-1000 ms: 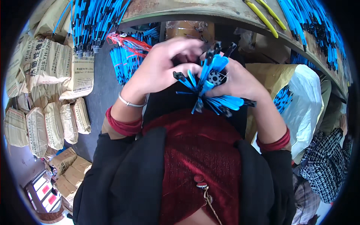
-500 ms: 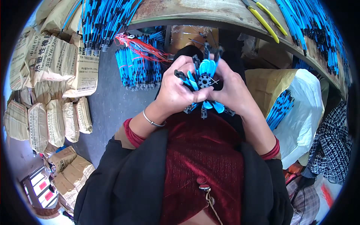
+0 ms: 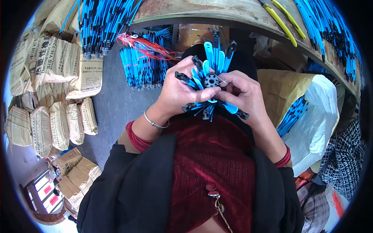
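Left hand (image 3: 179, 92) and right hand (image 3: 244, 93), both clenched around a black toothed hub (image 3: 211, 80) from which blue plastic spokes (image 3: 215, 58) with black tips fan outward; the assembly sits at chest height above a red velvet garment (image 3: 211, 167). Behind: a worn wooden bench edge (image 3: 217, 13) hung with blue rods (image 3: 97, 23), a bundle tied with red string (image 3: 145, 64), yellow-handled pliers (image 3: 281, 19). Left: stacked paper sacks (image 3: 54, 77). Right: a white bag (image 3: 314, 116) holding more rods.

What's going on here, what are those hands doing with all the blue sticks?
A person holds a fan of blue rods with black tips in front of their chest. The left hand grips the cluster around a small black hub, while the right hand pinches at the hub. More blue rods hang off the wooden bench ahead.
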### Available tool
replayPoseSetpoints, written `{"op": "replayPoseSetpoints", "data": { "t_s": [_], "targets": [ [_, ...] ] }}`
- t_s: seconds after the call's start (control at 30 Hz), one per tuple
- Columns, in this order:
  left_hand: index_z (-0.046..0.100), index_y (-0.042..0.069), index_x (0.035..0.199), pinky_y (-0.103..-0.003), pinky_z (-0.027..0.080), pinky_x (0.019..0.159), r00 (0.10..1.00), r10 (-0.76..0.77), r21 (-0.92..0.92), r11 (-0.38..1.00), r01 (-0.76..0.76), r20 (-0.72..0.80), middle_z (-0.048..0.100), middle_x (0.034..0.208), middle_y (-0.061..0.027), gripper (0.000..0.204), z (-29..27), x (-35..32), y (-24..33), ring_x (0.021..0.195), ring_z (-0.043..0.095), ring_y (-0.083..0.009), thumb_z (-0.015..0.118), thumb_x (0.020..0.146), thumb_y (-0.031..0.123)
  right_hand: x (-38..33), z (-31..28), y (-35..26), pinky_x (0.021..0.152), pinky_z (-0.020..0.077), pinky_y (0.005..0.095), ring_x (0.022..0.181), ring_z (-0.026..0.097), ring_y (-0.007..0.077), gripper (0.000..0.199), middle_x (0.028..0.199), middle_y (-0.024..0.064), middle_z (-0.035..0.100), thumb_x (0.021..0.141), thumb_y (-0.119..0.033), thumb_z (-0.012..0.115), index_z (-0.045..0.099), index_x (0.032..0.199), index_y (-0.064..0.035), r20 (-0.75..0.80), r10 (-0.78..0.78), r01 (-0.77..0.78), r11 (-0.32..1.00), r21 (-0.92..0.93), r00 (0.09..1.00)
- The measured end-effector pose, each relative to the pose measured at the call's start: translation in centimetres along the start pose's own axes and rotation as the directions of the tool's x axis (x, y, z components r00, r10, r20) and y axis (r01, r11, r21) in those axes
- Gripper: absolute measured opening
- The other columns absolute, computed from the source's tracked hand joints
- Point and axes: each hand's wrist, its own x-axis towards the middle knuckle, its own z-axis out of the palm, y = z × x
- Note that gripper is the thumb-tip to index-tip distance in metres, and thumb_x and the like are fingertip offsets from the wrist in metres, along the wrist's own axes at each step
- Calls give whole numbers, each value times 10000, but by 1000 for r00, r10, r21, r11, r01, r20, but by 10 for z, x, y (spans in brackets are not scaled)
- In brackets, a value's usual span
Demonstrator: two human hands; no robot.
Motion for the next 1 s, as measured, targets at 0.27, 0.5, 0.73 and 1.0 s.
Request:
{"op": "replayPoseSetpoints", "data": {
  "t_s": [0.27, 0.5, 0.73, 1.0],
  "targets": [
    [604, 30, 806, -280, 491, 610, 959, 248, 113, 958, -264, 134, 589, 810, -82, 315, -6, 9, -8, 692, 588, -198, 814, 599, 143, 10, -12, 14, 559, 407, 251, 637, 521, 108, 364, 744, 33, 558, 655, -19, 736, 651, 1009, -6, 276, 49, -86, 989, 124, 960],
    [585, 41, 771, -288, 496, 592, 908, 369, 43, 922, -384, 199, 596, 818, -80, 303, -1, 16, -7, 683, 590, -206, 816, 593, 123, 9, -15, 17, 561, 444, 285, 630, 569, 168, 271, 708, 68, 576, 674, -80, 730, 667, 929, -13, 270, -44, 2, 988, 157, 962],
    [586, 36, 776, -284, 502, 624, 953, 264, 49, 960, -274, 147, 598, 808, -77, 293, 2, 14, -9, 704, 602, -195, 808, 609, 127, 6, -13, 5, 584, 446, 307, 677, 585, 246, 260, 760, 105, 573, 690, -11, 673, 629, 944, 16, 291, -186, 248, 950, -191, 938],
    [560, 16, 952, -289, 497, 677, 994, -33, -24, 999, 31, -107, 613, 837, -78, 385, 23, -1, -2, 700, 599, -173, 778, 656, 131, 12, -13, 11, 588, 449, 313, 667, 575, 258, 195, 750, 117, 573, 738, -39, 647, 612, 923, 12, 192, -180, 207, 970, -130, 965]
  ]
}}
